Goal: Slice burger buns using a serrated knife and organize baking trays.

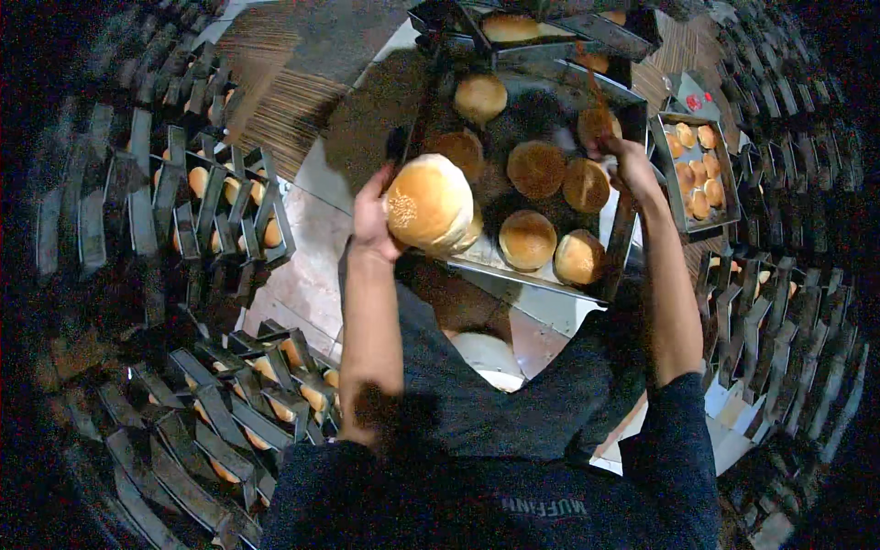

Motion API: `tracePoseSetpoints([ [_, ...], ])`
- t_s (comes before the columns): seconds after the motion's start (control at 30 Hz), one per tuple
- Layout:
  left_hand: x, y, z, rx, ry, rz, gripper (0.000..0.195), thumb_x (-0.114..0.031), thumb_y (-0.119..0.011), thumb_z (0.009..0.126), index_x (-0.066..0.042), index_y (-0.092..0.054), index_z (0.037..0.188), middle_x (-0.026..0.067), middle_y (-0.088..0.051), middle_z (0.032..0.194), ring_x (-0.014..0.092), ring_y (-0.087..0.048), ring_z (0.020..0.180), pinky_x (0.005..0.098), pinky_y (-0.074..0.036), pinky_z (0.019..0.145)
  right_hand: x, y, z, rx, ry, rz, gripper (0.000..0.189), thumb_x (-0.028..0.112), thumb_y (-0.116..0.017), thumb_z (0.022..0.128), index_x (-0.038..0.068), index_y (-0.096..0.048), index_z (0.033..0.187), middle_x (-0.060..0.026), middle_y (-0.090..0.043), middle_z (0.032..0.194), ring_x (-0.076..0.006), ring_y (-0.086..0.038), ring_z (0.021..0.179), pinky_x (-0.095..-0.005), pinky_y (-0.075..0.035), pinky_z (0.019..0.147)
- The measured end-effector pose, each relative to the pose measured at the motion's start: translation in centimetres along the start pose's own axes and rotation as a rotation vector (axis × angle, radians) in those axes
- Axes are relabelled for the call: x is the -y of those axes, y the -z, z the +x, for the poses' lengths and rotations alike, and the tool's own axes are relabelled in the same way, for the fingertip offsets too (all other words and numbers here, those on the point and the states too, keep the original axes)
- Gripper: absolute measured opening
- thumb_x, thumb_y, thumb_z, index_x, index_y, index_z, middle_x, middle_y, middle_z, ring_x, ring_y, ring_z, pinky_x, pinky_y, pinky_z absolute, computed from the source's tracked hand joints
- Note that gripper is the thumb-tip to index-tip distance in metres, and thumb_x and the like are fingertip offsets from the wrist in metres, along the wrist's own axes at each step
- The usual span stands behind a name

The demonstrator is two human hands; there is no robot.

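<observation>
My left hand [376,214] is shut on a round golden bun with sesame seeds [430,201], held above the near left corner of a dark metal baking tray [522,276]. Another bun lies partly hidden beneath it. In my right hand [631,167], over the tray's right side, is the end of a thin reddish-brown tool, blurred, its kind unclear. Several buns lie in the tray, among them one at the back left [480,98], one in the middle [536,169] and one at the near edge [527,240]. Shadow hides part of the tray.
A smaller tray of buns [733,199] stands at the right. Stacked dark trays holding buns [275,185] rise at the left, with more at the lower left [234,405] and the right [756,323]. Beyond the main tray is another with a long bread [511,28].
</observation>
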State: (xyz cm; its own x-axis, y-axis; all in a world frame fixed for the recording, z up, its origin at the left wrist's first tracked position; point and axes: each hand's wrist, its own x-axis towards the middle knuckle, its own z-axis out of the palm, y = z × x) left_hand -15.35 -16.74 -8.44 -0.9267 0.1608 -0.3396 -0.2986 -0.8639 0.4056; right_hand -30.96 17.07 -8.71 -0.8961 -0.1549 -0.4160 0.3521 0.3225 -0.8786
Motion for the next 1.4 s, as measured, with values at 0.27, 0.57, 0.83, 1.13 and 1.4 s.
tracePoseSetpoints([
  [0.27, 2.9, -1.6, -2.1, -0.165, -0.122, -0.125, 0.04, -0.034, -0.04, 0.089, -0.004, -0.054, 0.111, 0.0125, -0.058, 0.111, 0.028, -0.056, 0.103, 0.0458, -0.042, 0.091, 1.2, 0.4, -16.6, -0.09, 0.41, -0.427, 0.029, 0.023, -0.051, 0.089, -0.003, -0.063, 0.094, -0.0053, -0.055, 0.067, -0.0119, -0.047, 0.06, -0.0266, -0.037, 0.056],
  [0.57, 7.5, -4.8, -9.8, -0.179, -0.15, 0.005, 0.04, -0.034, -0.039, 0.089, -0.003, -0.053, 0.112, 0.0126, -0.058, 0.11, 0.027, -0.057, 0.101, 0.0435, -0.044, 0.09, 4.3, 2.3, -27.8, 0.056, 0.49, -0.585, 0.016, 0.003, -0.054, 0.081, -0.002, -0.061, 0.095, -0.0146, -0.063, 0.077, -0.0214, -0.062, 0.069, -0.0295, -0.047, 0.065],
  [0.83, 9.1, -8.6, -13.8, -0.085, -0.23, 0.043, 0.043, -0.037, -0.041, 0.09, -0.002, -0.053, 0.111, 0.012, -0.06, 0.108, 0.025, -0.059, 0.097, 0.0389, -0.047, 0.086, 6.8, 2.4, -31.9, 0.137, 0.546, -0.591, 0.025, -0.006, -0.054, 0.074, -0.005, -0.061, 0.098, -0.0186, -0.064, 0.085, -0.0222, -0.063, 0.073, -0.0274, -0.047, 0.069],
  [1.13, 9.1, -10.4, -16.5, -0.114, -0.471, 0.651, 0.032, -0.02, -0.042, 0.094, 0.005, -0.061, 0.095, 0.0061, -0.064, 0.085, 0.01, -0.059, 0.074, 0.0221, -0.046, 0.068, 8.5, 3.3, -33.5, 0.128, 0.628, -0.719, 0.034, -0.007, -0.055, 0.065, 0.003, -0.063, 0.097, -0.0118, -0.058, 0.066, -0.0235, -0.056, 0.058, -0.0308, -0.044, 0.054],
  [1.4, 7.6, -10.7, -18.0, -0.058, -0.428, 0.831, 0.03, -0.021, -0.044, 0.094, 0.004, -0.061, 0.092, 0.0034, -0.063, 0.081, 0.007, -0.056, 0.07, 0.0212, -0.045, 0.065, 10.1, 3.0, -33.8, 0.133, 0.674, -0.939, 0.038, -0.01, -0.058, 0.059, 0.001, -0.064, 0.095, -0.012, -0.057, 0.065, -0.0267, -0.057, 0.06, -0.0332, -0.046, 0.056],
])
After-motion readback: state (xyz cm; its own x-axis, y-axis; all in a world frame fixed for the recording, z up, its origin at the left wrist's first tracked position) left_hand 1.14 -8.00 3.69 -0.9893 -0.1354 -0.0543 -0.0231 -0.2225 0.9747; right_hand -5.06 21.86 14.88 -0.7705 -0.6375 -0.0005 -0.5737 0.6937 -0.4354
